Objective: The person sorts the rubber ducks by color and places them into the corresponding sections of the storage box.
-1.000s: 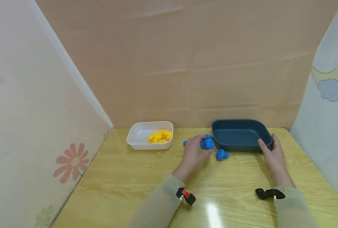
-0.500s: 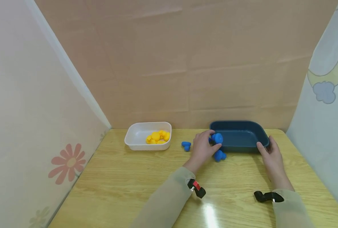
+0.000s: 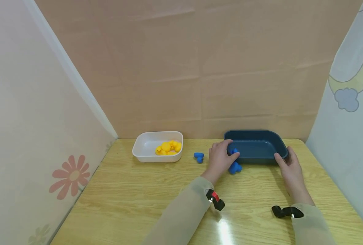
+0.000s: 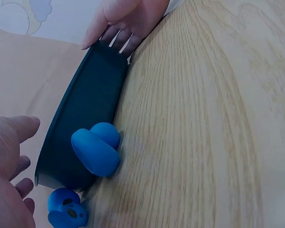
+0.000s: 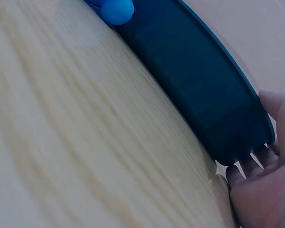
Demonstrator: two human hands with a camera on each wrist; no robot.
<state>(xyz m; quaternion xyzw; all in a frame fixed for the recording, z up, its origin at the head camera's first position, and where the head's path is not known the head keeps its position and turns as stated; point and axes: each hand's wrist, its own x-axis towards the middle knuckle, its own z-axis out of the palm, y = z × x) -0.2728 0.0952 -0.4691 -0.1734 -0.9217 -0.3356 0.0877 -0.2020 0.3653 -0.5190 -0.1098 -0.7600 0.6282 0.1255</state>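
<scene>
My left hand (image 3: 219, 158) is at the left end of a dark blue tray (image 3: 256, 160), its thumb and fingers apart. A blue rubber duck (image 3: 234, 150) shows between them at the tray's left wall, mostly hidden by the thumb. In the left wrist view the fingers hold nothing. Another blue duck (image 4: 97, 149) lies tipped over on the table against the tray's front. A further blue duck (image 4: 66, 209), with dark eyes, lies by the tray's left end. At the tray's right front corner my right hand (image 3: 290, 166) grips the rim and end wall.
A white tray (image 3: 141, 157) with several yellow rubber ducks (image 3: 166, 147) stands to the left. Between the trays lies a blue duck (image 3: 199, 157) on the wooden table (image 3: 132, 197). A brown paper wall (image 3: 169, 68) rises behind both trays.
My left hand has moved right with a blue duck to the dark tray's left end and let go of it; the duck has dropped lower. The right hand stays at the tray's corner.
</scene>
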